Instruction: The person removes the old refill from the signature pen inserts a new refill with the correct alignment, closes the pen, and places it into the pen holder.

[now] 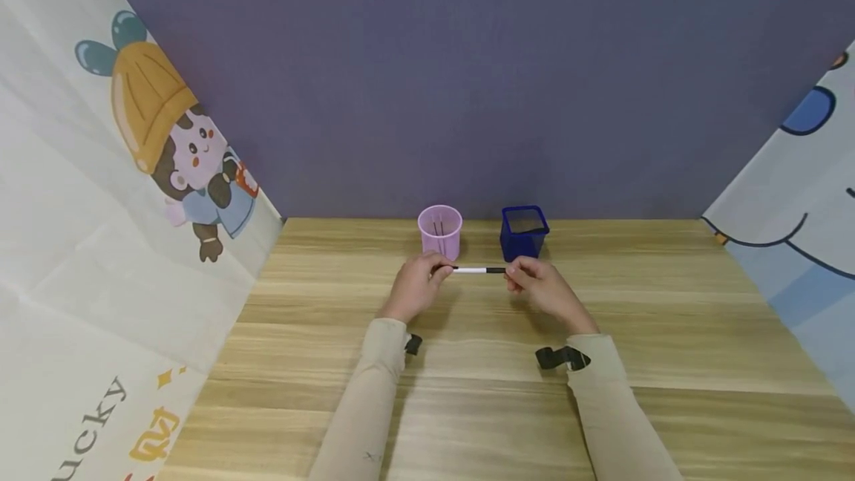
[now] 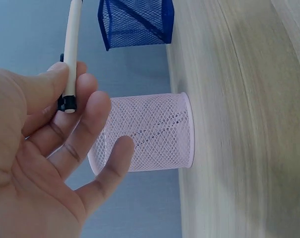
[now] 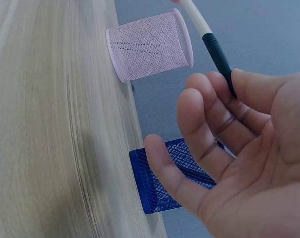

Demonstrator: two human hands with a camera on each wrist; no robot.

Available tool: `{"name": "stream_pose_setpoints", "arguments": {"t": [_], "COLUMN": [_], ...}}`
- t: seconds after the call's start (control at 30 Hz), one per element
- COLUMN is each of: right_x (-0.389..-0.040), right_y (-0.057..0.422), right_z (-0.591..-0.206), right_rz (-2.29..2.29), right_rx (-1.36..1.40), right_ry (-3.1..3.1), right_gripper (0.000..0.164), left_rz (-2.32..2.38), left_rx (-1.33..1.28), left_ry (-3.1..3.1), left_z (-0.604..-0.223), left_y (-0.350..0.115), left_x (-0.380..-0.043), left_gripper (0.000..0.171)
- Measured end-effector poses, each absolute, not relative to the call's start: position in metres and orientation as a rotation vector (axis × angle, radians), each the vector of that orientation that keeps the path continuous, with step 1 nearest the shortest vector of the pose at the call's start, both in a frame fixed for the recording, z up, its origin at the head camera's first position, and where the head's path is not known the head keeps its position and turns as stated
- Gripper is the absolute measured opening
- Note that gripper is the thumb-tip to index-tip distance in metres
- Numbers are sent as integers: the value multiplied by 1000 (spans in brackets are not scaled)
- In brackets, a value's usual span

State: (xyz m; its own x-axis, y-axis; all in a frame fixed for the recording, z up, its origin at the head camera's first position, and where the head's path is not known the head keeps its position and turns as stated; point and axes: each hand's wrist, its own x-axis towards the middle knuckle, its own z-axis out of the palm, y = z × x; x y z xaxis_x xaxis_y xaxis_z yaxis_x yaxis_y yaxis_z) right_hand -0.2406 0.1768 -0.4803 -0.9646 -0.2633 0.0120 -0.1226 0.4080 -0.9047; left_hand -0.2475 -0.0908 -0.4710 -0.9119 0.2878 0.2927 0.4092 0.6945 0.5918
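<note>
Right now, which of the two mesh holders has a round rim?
The pink holder, just beyond the left hand. Its rim is round, whereas the blue holder, beyond the right hand, has a four-cornered rim.

Your head view is evenly, moderately lit; soft-edged shadows beneath your left hand [image 1: 414, 285] and right hand [image 1: 546, 291] suggest diffuse light from above. You get a pale sheen on the near middle of the tabletop [image 1: 481, 421], while the purple backdrop [image 1: 467, 80] looks dim. Wide-angle perspective splays the printed side panels [image 1: 53, 199] outward. Your wrist views are cooler and slightly hazy, yet resolve the pink mesh pen cup's [image 2: 159, 119] weave.
</note>
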Motion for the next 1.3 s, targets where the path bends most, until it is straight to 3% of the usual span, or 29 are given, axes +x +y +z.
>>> {"name": "stream_pose_setpoints", "arguments": {"t": [0.27,0.73,1.3], "right_x": [-241,-241,-242], "right_y": [177,179,182], "right_z": [-480,-478,-479], "right_rz": [-1649,-1631,-1629], "right_rx": [-341,-369,-315], "right_ry": [2554,2578,2575], "right_gripper": [33,15,21], "left_rz": [-1051,-1063,-1088], "left_rx": [-564,-557,-571], "left_ry": [-2676,-2667,-2672], "left_z": [-473,-473,-474], "left_y": [-91,-90,-90], "left_x": [-249,-251,-250], "left_gripper": [16,17,17]}}
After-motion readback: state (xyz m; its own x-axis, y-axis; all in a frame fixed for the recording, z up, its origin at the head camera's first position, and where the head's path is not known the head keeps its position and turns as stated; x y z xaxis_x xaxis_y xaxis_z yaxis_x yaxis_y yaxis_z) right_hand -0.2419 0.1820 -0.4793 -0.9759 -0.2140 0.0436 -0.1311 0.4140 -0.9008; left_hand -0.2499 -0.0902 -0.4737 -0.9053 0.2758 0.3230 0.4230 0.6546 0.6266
